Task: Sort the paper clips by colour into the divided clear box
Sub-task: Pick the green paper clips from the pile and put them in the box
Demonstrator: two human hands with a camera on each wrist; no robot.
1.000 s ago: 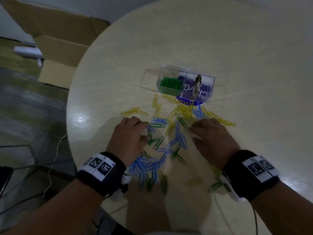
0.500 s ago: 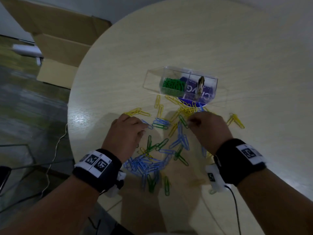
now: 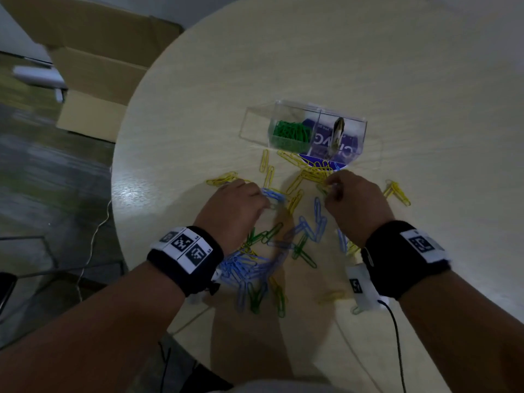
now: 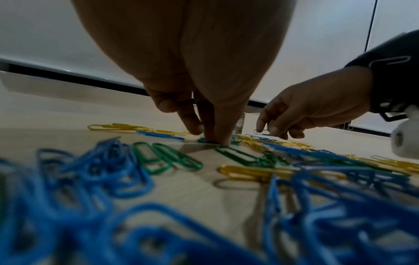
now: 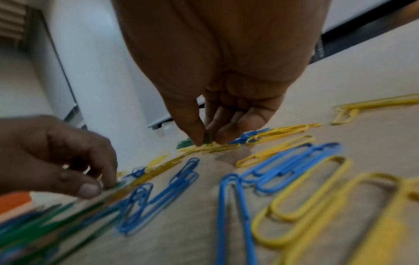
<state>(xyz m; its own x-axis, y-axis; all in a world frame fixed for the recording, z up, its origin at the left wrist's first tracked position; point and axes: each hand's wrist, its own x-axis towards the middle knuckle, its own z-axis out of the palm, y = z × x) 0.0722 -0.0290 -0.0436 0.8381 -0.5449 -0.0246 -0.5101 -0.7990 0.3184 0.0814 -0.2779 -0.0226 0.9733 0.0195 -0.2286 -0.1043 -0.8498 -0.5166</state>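
The divided clear box (image 3: pixel 354 129) stands mid-table with green clips (image 3: pixel 289 131) in its left compartment. Yellow clips (image 3: pixel 312 173), blue clips (image 3: pixel 249 268) and green clips (image 3: pixel 302 251) lie scattered in front of it. My left hand (image 3: pixel 268 204) reaches down among them; its thumb and fingertips (image 4: pixel 215 140) pinch a green clip (image 4: pixel 205 141) lying on the table. My right hand (image 3: pixel 330 191) is just before the box, and its thumb and fingers (image 5: pixel 206 139) pinch a green clip (image 5: pixel 208 138) slightly above the yellow pile.
The round table's edge (image 3: pixel 119 171) runs close on the left, with cardboard boxes (image 3: pixel 93 80) on the floor beyond. A thin cable (image 3: pixel 397 341) trails from my right wrist. A pair of yellow clips (image 3: pixel 397 192) lies to the right of my right hand.
My right hand moved forward and left towards the box and closed on a green clip. My left hand shifted forward onto the blue and green clips.
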